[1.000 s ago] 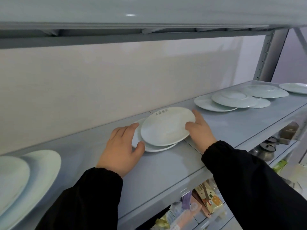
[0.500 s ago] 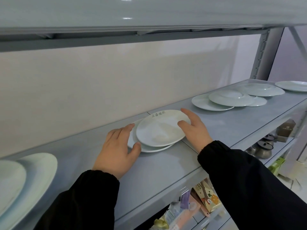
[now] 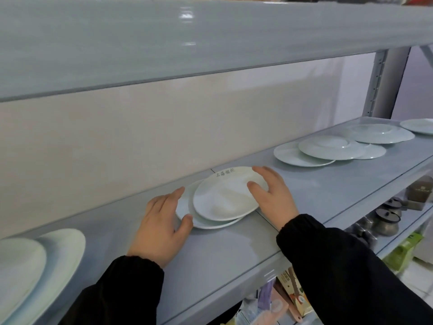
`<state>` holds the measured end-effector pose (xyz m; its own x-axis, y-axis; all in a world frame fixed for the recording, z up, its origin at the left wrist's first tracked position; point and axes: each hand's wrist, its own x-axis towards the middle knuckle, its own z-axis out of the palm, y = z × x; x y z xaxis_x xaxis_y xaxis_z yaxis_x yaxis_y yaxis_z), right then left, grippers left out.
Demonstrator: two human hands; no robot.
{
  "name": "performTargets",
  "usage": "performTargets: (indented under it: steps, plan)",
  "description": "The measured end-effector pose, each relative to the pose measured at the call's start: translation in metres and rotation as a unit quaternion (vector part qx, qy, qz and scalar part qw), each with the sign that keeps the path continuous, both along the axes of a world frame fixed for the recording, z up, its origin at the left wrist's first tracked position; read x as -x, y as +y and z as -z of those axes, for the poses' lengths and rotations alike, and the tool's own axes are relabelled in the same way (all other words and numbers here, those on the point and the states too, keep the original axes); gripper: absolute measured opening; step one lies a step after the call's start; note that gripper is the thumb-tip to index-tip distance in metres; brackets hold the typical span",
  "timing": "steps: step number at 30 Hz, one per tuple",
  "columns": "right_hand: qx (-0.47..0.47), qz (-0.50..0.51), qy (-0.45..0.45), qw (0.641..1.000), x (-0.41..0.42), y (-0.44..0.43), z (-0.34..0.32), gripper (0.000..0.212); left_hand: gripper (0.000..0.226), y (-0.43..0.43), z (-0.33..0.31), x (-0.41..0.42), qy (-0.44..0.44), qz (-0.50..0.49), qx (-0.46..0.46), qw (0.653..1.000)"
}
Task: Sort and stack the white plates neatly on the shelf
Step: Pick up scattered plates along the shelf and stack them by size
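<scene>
The left hand lies flat on the shelf, fingers spread, thumb and fingertips against the left rim of the lower plate; it grips nothing. The right hand is also spread wide, thumb resting on top of the upper plate and fingers along its right rim. The upper plate, with grey lettering on its far edge, sits shifted right on the lower one, overhanging it toward the right hand.

Between the wrists and the shelf's front edge the surface is bare. Beyond the right hand there is open shelf, then a loose cluster of overlapping plates. Well past the left hand, two more overlapping plates reach the frame's edge. The upper shelf hangs low overhead.
</scene>
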<state>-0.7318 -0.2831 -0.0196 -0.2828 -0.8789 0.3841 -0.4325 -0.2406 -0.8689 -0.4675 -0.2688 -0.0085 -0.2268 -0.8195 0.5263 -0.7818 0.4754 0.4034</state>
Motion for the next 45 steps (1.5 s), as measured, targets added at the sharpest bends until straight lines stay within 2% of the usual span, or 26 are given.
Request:
performTargets:
  steps: [3, 10, 15, 19, 26, 31, 39, 45]
  plan:
    - [0.011, -0.018, 0.035, 0.999, 0.004, 0.002, 0.001, 0.049, 0.070, 0.003, -0.002, -0.001, -0.003, -0.005, 0.000, 1.000]
    - [-0.019, -0.044, 0.169, 0.984, 0.074, 0.009, 0.003, 0.065, 0.068, 0.010, -0.004, 0.007, 0.002, -0.046, -0.004, 0.999]
    - [-0.035, -0.070, 0.306, 0.949, 0.129, 0.013, 0.006, 0.071, 0.060, 0.019, -0.007, 0.026, -0.021, -0.047, 0.033, 0.998]
    - [-0.027, -0.078, 0.351, 0.933, 0.173, 0.010, 0.004, 0.075, 0.057, 0.023, -0.008, 0.063, -0.032, -0.028, 0.079, 0.996]
    - [-0.018, -0.052, 0.354, 0.934, 0.251, -0.004, 0.011, 0.079, 0.052, 0.015, -0.009, 0.169, -0.029, 0.049, 0.115, 0.992]
    - [-0.018, -0.030, 0.345, 0.938, 0.307, -0.016, 0.016, 0.079, 0.054, -0.004, -0.003, 0.249, -0.071, 0.089, 0.102, 0.988]
    - [-0.041, -0.035, 0.361, 0.931, 0.360, -0.033, 0.013, 0.084, 0.061, -0.049, 0.000, 0.361, -0.134, 0.091, 0.067, 0.985]
    - [-0.028, -0.036, 0.341, 0.939, 0.371, -0.040, 0.018, 0.085, 0.065, -0.088, 0.003, 0.423, -0.171, 0.099, 0.047, 0.979]
